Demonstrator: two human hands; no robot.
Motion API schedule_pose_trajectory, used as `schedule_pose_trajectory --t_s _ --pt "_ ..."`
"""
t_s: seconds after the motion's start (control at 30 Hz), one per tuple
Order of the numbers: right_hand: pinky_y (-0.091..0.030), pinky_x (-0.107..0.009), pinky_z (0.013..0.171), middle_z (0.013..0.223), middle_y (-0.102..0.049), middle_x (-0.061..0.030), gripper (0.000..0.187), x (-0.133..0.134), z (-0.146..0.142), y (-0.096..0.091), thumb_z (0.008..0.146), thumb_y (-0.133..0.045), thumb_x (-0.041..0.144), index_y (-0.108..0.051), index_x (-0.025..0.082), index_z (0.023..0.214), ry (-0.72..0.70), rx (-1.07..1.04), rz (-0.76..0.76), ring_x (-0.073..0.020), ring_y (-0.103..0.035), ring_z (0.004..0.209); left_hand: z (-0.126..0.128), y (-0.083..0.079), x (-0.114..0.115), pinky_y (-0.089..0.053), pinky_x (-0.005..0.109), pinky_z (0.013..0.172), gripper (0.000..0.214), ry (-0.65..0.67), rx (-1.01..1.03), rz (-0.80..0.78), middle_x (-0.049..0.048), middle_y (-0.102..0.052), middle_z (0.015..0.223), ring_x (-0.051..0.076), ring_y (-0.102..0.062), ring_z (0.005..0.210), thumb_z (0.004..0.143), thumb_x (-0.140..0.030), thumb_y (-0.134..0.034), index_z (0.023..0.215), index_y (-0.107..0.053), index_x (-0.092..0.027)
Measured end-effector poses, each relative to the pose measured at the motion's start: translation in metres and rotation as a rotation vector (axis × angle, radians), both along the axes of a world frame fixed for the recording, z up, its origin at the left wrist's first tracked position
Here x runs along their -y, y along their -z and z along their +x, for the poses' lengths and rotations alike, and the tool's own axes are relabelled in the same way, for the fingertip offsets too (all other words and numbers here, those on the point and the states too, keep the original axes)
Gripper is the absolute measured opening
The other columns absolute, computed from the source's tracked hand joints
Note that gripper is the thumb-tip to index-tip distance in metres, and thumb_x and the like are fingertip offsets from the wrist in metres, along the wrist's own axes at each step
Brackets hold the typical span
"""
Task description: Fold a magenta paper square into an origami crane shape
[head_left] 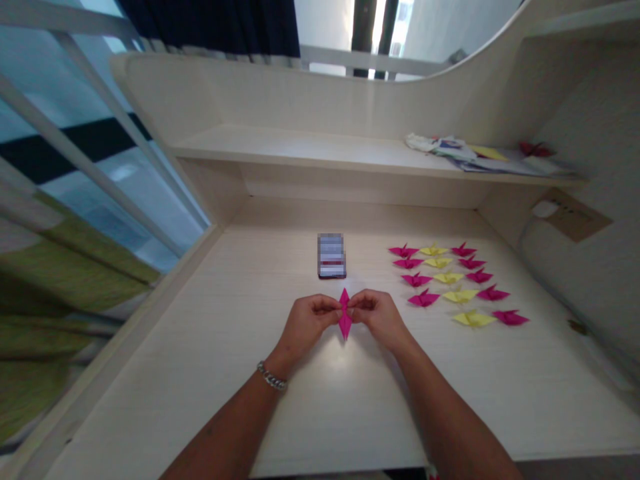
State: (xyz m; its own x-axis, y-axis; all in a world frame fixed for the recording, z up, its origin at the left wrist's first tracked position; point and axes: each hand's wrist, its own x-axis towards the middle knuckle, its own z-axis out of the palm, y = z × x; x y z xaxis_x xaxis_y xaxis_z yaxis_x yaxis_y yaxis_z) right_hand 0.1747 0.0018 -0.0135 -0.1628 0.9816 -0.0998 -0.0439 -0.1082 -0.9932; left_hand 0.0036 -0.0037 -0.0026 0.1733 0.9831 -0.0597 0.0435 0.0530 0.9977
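A pink origami crane [345,325] is held between both hands above the desk, its two long points facing away from me and towards me. My left hand [313,320] pinches its left side with thumb and forefinger. From the right, my right hand [376,316] pinches the other side the same way. The fingertips cover the crane's middle. Just beyond the hands lies a phone [332,256] with its screen lit and blurred. To the right, several finished pink cranes [424,299] and yellow cranes [460,295] stand in three columns.
Behind the desk top [200,347] runs a raised shelf [300,150] with papers [480,157] at its right end. A wall socket [575,213] with a plugged-in charger and cable is at the right. White rails [95,150] border the left side.
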Motion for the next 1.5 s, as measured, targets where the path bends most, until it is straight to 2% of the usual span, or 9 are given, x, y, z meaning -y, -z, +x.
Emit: schedule_pose_trajectory --t_s 0.23,0.37,0.53,0.67,0.77,0.93,1.13,1.3,1.5 --pt "-0.044 -0.023 0.053 0.062 -0.062 0.0023 0.021 0.003 -0.006 -0.004 0.060 -0.071 0.018 -0.057 0.018 0.075 0.087 -0.015 0.057 -0.0127 -0.057 0.055 0.005 0.006 0.002 -0.052 0.026 0.064 0.016 -0.063 0.030 0.069 0.0050 -0.070 0.074 0.015 -0.064 0.066 0.066 -0.023 -0.073 0.077 -0.066 -0.014" --pt "-0.045 -0.023 0.053 0.062 -0.063 0.0017 0.025 0.004 -0.009 -0.006 0.060 -0.072 0.021 -0.057 0.019 0.080 0.063 -0.075 0.055 -0.0131 -0.058 0.056 0.006 0.002 0.003 -0.052 0.024 0.061 0.021 -0.081 0.059 0.057 0.0042 -0.069 0.074 0.014 -0.064 0.065 0.062 -0.022 -0.075 0.077 -0.063 -0.014" --pt "-0.046 -0.026 0.056 0.060 -0.062 0.0022 0.025 0.005 -0.012 -0.005 0.062 -0.072 0.025 -0.058 0.019 0.083 0.113 -0.097 0.043 -0.0138 -0.057 0.055 0.004 -0.003 0.003 -0.052 0.023 0.060 0.024 -0.120 0.087 0.039 0.0020 -0.068 0.070 0.013 -0.064 0.062 0.060 -0.021 -0.077 0.075 -0.060 -0.015" --pt "-0.047 -0.029 0.066 0.077 -0.067 -0.0037 0.013 0.009 -0.014 -0.010 0.072 -0.065 0.028 -0.066 0.020 0.082 0.268 0.152 0.250 -0.0172 -0.060 0.071 0.005 -0.003 0.003 -0.053 0.025 0.063 0.022 -0.226 0.042 0.091 0.0024 -0.069 0.073 0.015 -0.066 0.066 0.065 -0.023 -0.075 0.080 -0.061 -0.015" --pt "-0.047 -0.031 0.073 0.088 -0.069 -0.0060 0.015 0.013 -0.017 -0.013 0.079 -0.060 0.030 -0.071 0.022 0.086 0.228 0.294 0.355 -0.0193 -0.061 0.080 0.005 -0.002 0.003 -0.053 0.027 0.066 0.021 -0.294 -0.027 0.141 0.0036 -0.070 0.076 0.016 -0.067 0.070 0.068 -0.027 -0.073 0.083 -0.062 -0.016" --pt "-0.048 -0.032 0.074 0.091 -0.071 -0.0057 0.026 0.010 -0.022 -0.003 0.077 -0.062 0.035 -0.070 0.022 0.098 0.059 0.172 0.237 -0.0204 -0.063 0.081 0.006 0.003 0.004 -0.053 0.032 0.076 0.019 -0.201 -0.063 0.166 0.0065 -0.072 0.084 0.019 -0.068 0.078 0.073 -0.027 -0.069 0.088 -0.066 -0.016" --pt "-0.047 -0.028 0.063 0.073 -0.069 -0.0050 0.023 0.000 -0.016 0.011 0.074 -0.064 0.035 -0.071 0.015 0.080 0.080 0.022 0.089 -0.0160 -0.060 0.065 0.004 0.007 -0.002 -0.053 0.031 0.074 0.030 -0.198 -0.040 0.137 0.0068 -0.070 0.086 0.017 -0.066 0.076 0.068 -0.026 -0.073 0.096 -0.066 -0.015" --pt "-0.047 -0.028 0.063 0.068 -0.068 -0.0042 0.024 -0.001 -0.013 0.008 0.068 -0.069 0.034 -0.072 0.014 0.079 0.014 -0.134 -0.019 -0.0139 -0.059 0.060 -0.002 0.008 -0.005 -0.052 0.031 0.075 0.020 -0.053 -0.065 0.124 0.0076 -0.071 0.085 0.018 -0.066 0.076 0.072 -0.028 -0.069 0.086 -0.069 -0.014" --pt "-0.049 -0.032 0.067 0.069 -0.070 -0.0050 0.025 0.000 -0.007 0.004 0.065 -0.072 0.033 -0.075 0.014 0.081 -0.031 -0.093 -0.052 -0.0148 -0.060 0.060 -0.001 0.007 -0.002 -0.052 0.029 0.070 0.015 -0.001 0.003 0.067 0.0066 -0.070 0.080 0.016 -0.064 0.071 0.072 -0.022 -0.068 0.084 -0.068 -0.013"
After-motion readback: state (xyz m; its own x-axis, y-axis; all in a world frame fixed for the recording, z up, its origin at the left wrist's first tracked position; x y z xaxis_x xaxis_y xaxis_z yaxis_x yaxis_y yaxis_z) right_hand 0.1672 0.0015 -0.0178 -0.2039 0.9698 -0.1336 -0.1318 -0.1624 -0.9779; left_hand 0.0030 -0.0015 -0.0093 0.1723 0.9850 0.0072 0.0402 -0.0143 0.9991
